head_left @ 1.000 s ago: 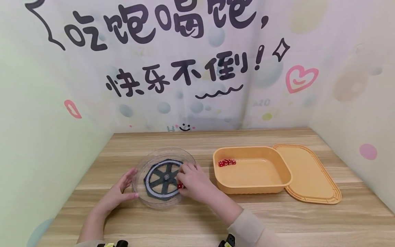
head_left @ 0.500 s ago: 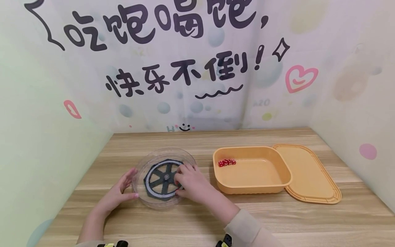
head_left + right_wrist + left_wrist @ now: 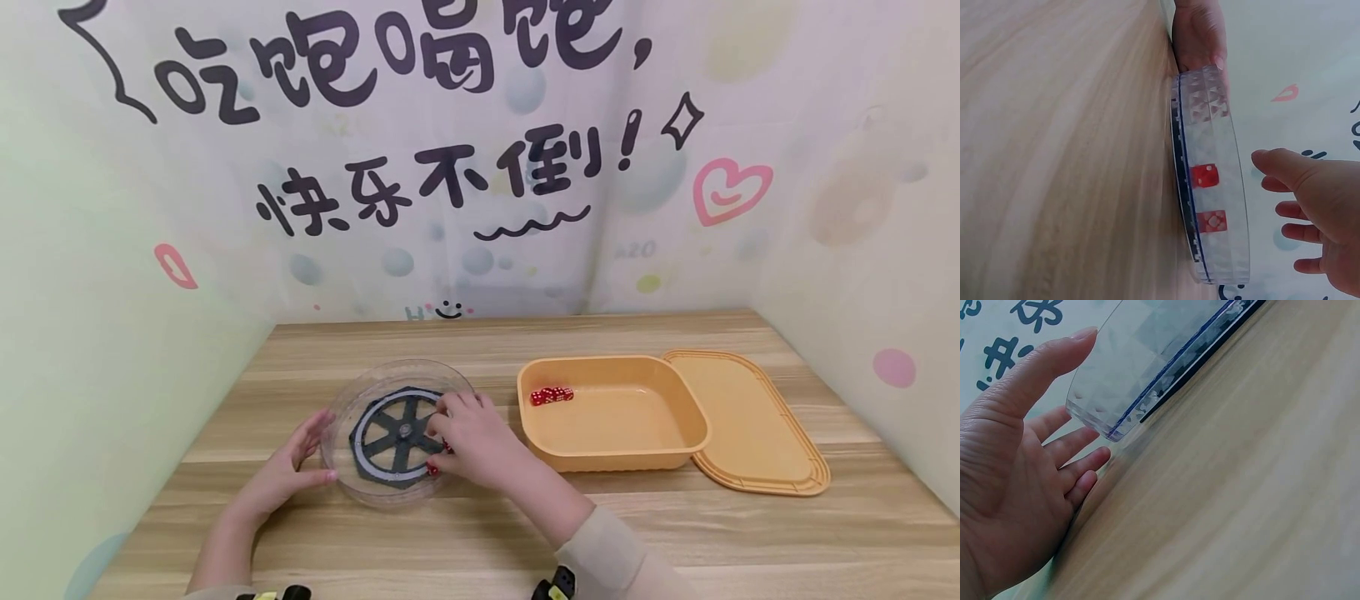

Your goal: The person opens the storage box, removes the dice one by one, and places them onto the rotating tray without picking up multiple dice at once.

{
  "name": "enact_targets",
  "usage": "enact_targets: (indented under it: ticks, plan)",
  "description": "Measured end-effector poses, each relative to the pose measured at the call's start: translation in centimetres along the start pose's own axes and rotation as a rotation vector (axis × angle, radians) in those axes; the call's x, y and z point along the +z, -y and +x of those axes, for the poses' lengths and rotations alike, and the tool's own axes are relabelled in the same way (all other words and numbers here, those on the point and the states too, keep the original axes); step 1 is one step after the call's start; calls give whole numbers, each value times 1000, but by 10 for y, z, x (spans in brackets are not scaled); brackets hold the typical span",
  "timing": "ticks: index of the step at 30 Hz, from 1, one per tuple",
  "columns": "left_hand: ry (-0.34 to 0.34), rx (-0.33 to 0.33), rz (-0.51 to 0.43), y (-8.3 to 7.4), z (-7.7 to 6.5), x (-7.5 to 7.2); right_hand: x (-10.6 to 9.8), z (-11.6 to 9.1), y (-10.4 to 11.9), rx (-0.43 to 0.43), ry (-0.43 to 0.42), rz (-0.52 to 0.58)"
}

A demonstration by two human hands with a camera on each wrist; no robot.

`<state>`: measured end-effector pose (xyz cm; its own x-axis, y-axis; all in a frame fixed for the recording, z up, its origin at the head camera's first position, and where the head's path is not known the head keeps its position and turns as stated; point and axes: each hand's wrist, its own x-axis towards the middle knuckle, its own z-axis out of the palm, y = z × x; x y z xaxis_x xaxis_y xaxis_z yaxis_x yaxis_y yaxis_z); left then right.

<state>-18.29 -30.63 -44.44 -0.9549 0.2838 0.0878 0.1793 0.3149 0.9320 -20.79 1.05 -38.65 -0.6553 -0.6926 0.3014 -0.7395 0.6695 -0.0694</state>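
On the surface (image 3: 675,533), an orange lid (image 3: 757,425) and a box (image 3: 622,421) with a dice row (image 3: 552,396) lie right of the clear dish (image 3: 378,497), whose wall encloses two dice (image 3: 1205,175) near the right hand (image 3: 476,439), fingers loosely parted, the left hand (image 3: 283,473) spread beside the rim.

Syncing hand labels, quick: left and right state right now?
Left hand: open, at the side of the clear dish.
Right hand: open, nothing held, above the dish with two red dice inside.
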Motion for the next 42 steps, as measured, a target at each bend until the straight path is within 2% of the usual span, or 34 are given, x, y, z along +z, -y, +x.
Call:
enact_targets:
  ticks: [16, 26, 33, 42]
  plan:
    - [-7, -20, 29, 0, 1, 0, -21, -6, -7, 57, -3, -68]
    - [-8, -24, 26, -1, 1, 0, -29, -14, -17, 54, -32, -69]
    - [-8, -12, 7, -1, 1, 0, -35, -19, -23, 61, -59, -16]
    - [-11, -18, 15, -1, 0, 0, -40, -25, -34, 78, -56, -40]
